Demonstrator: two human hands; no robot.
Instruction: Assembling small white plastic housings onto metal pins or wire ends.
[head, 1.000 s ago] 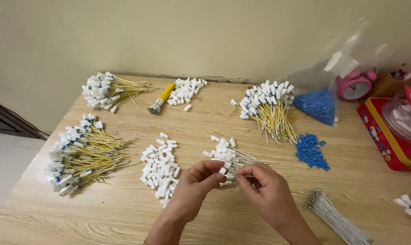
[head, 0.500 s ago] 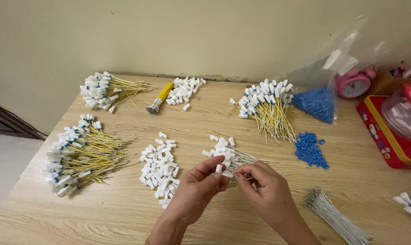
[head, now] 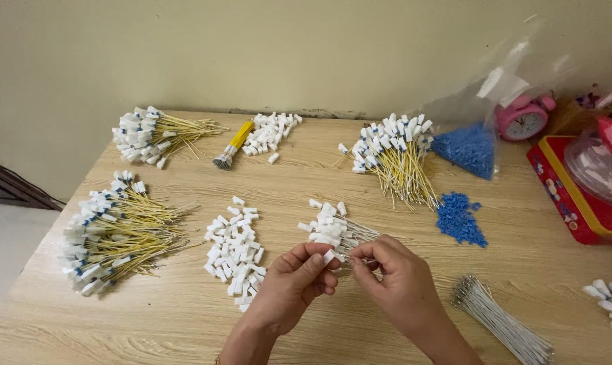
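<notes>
I see left hand (head: 296, 280) pinching 1 small white cap (head: 329, 256) at lower centre | right hand (head: 395, 280) fingertips closed on a thin wire, touching the cap | white-capped wire bundle (head: 336, 230) just above the hands | loose white caps pile (head: 235, 253) left of the hands | wooden table (head: 184, 324).

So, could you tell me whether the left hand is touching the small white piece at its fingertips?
Touching: in the head view, the left hand pinches the small white piece between thumb and forefinger.
</notes>
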